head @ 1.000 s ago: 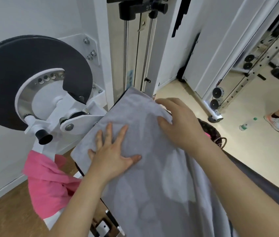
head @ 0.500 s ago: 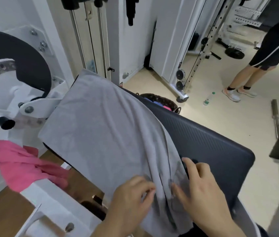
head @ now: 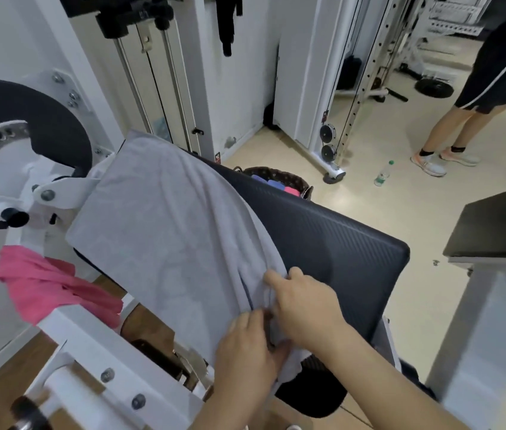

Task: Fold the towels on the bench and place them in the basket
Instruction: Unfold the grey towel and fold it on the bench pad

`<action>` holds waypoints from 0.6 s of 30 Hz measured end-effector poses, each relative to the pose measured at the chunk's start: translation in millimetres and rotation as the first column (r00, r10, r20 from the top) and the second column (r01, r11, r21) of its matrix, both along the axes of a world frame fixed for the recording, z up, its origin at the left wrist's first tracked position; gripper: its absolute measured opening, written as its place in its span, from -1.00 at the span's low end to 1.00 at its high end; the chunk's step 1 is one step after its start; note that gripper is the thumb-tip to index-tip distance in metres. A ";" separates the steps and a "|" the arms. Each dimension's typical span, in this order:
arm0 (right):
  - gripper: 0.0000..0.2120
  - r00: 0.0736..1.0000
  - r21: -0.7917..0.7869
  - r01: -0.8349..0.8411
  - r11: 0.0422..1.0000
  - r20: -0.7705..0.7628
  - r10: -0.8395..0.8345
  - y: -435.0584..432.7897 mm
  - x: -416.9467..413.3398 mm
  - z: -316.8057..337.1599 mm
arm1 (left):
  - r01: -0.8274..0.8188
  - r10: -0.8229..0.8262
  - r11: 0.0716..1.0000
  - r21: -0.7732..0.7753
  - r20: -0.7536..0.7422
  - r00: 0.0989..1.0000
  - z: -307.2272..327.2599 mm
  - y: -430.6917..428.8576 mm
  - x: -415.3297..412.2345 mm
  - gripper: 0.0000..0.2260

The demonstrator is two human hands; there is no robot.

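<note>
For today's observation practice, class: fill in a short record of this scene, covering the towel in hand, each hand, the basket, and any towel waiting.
Towel in hand: grey towel, draped over the black bench, near end bunched
Left hand: grips the bunched end
Right hand: pinches the same end
Basket: on the floor beyond the bench, coloured towels inside
Waiting: pink towel, hanging on the white frame
</note>
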State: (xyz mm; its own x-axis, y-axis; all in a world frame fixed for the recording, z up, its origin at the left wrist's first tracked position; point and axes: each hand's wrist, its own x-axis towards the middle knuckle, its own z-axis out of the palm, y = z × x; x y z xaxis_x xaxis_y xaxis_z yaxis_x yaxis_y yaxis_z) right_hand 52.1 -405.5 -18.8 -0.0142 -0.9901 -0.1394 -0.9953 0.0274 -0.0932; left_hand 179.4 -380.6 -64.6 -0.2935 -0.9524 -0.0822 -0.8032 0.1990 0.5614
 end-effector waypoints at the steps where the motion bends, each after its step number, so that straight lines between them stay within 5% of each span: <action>1: -0.83 1.000 -0.015 0.005 1.000 0.001 -0.005 -4.1 0.4 2.2 | -0.020 0.020 1.000 -0.017 0.004 1.000 2.1 0.5 -3.5 -0.73; 7: -0.84 0.997 -0.014 0.033 0.999 0.064 -0.032 -23.1 -9.3 13.7 | -0.089 0.104 0.994 0.064 -0.304 0.947 15.1 -2.6 -19.3 -0.92; 12: -0.87 0.932 0.049 0.117 0.992 0.339 -0.126 -46.0 -44.6 43.5 | 0.008 0.100 0.985 0.173 -0.605 0.790 30.5 0.9 -39.0 -0.85; 15: -0.82 0.942 -0.057 0.109 0.992 0.326 -0.085 -54.4 -67.0 56.9 | 0.075 -0.037 0.994 0.083 -0.395 0.918 22.9 1.8 -42.0 -0.71; 18: -0.76 0.994 -0.236 -0.004 0.972 0.103 0.029 -52.6 -83.5 51.8 | 0.169 -0.173 0.984 -0.051 -0.092 0.981 7.8 11.9 -35.3 -0.62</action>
